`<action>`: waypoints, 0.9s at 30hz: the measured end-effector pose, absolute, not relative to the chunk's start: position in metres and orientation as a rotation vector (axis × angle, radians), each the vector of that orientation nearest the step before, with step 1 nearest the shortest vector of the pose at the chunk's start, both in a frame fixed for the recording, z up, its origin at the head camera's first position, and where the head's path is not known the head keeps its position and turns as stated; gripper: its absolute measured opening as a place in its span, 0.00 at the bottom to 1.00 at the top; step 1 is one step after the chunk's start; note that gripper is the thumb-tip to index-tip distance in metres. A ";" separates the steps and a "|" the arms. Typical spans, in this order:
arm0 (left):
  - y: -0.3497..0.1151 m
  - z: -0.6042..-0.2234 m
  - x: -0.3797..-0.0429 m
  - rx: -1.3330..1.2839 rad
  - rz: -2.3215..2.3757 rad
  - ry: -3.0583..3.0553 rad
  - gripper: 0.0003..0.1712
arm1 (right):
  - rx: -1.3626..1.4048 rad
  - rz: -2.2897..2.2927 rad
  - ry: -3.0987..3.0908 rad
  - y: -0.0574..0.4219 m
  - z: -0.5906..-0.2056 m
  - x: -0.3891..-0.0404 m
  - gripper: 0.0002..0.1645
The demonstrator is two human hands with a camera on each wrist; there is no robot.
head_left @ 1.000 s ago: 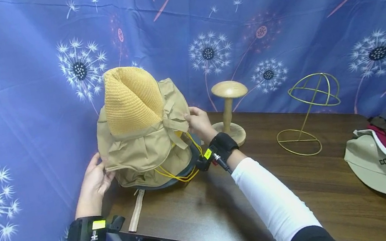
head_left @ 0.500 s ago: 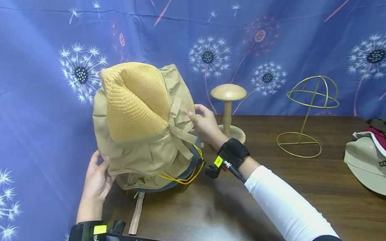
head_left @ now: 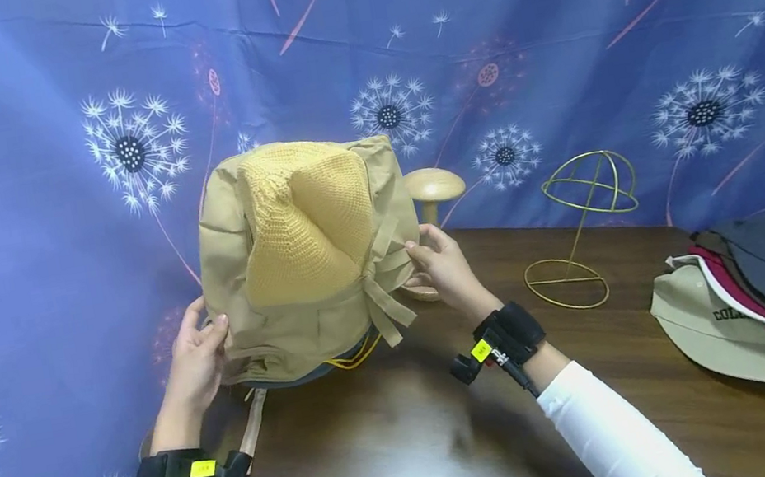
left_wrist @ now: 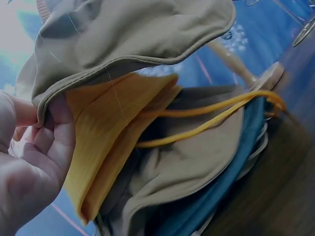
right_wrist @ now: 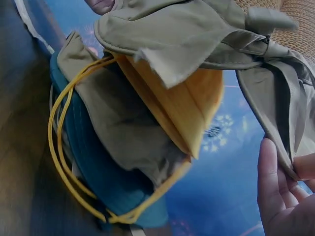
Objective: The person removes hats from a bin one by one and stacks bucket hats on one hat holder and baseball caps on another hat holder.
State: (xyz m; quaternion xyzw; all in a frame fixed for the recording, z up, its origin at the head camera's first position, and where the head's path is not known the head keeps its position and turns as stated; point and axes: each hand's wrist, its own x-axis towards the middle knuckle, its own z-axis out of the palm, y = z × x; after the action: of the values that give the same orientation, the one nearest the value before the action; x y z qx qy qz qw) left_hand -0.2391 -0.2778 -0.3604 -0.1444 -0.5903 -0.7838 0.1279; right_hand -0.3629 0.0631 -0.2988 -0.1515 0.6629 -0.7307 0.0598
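At the left of the desk (head_left: 385, 446), the left edge of a tan brim (head_left: 306, 325) is pinched between the thumb and fingers of the left hand (head_left: 193, 360). The brim belongs to a sun hat with a yellow knitted crown (head_left: 310, 233), held up over a pile where a teal hat (left_wrist: 251, 142) and a yellow cord (right_wrist: 54, 123) can be seen. Whether the yellow cloth (left_wrist: 101, 147) under the brim is part of the sun hat cannot be told. At the right, beside the tied bow (head_left: 375, 294), the brim is pinched by the right hand (head_left: 449, 269).

The sun hat is judged light, soft and floppy, with little risk of breakage; it is best taken by opposite edges of the brim, as here, so that the crown is not crushed and the bow is not pulled.

Farther right stand a wooden stand (head_left: 433, 185), a gold wire stand (head_left: 582, 228) and stacked caps (head_left: 741, 323).

Compared with the earlier frames, the sun hat has been shifted right, so that the wooden stand is partly covered, and less of the pile is left showing.
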 end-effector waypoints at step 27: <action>-0.194 -0.361 -0.216 -1.515 -2.467 -1.159 0.25 | -0.548 -2.121 1.840 0.166 -0.284 -0.363 0.13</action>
State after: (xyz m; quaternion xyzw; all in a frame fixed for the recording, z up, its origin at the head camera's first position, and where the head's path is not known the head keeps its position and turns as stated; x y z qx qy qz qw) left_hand -0.2163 -0.1941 -0.3613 -0.4857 -0.3716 -0.7911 0.0114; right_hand -0.3634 0.1662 -0.2842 -0.1896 0.6369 -0.7341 0.1396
